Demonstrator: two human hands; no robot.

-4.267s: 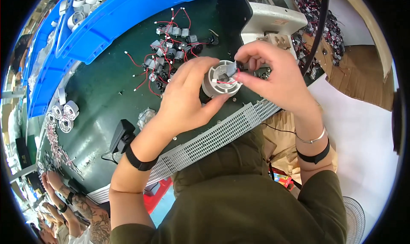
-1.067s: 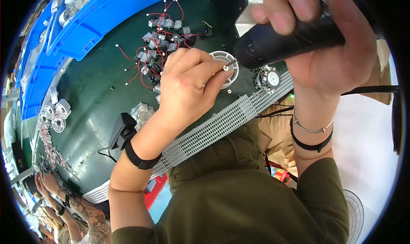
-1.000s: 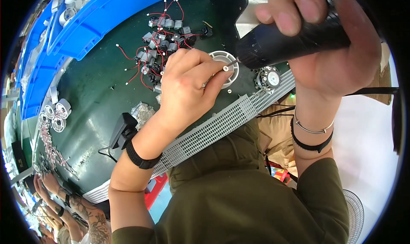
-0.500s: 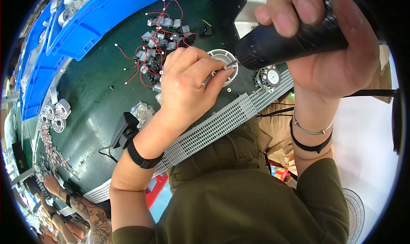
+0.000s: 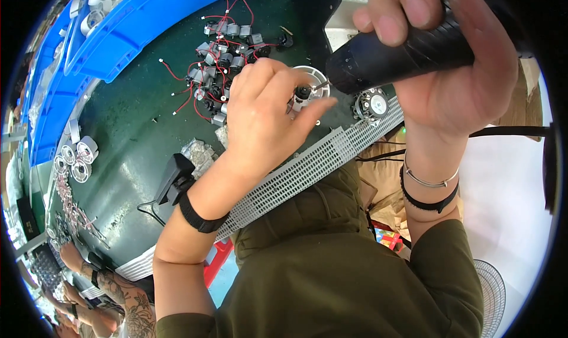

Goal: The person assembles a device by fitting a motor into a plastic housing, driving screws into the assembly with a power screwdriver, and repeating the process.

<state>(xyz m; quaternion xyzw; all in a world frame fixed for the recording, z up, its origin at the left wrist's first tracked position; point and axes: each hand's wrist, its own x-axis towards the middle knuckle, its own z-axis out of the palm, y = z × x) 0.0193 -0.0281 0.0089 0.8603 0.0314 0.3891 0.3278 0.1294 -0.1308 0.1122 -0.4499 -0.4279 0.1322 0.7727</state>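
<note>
My right hand [image 5: 449, 72] is wrapped round a black power screwdriver [image 5: 384, 60], which lies nearly level and points left. Its thin bit [image 5: 321, 87] reaches into a white round plastic housing [image 5: 322, 78] on the table. Over the near left side of that housing hovers my left hand [image 5: 260, 116], thumb and forefinger spread apart with nothing seen between them. A small dark part [image 5: 303, 93] shows inside the housing between these fingers. My left hand covers much of the housing's left side.
Small grey motors [image 5: 236, 60] with red wires lie heaped beyond my left hand. A round metal part [image 5: 371, 106] sits right of the housing. Blue bins [image 5: 118, 48] line the far left, and white rings [image 5: 80, 160] lie below them. Another person's hand [image 5: 72, 256] is at lower left.
My left thumb and forefinger have parted from their pinch at the screwdriver's tip, uncovering the dark part in the housing. My right hand and the screwdriver have shifted only slightly.
</note>
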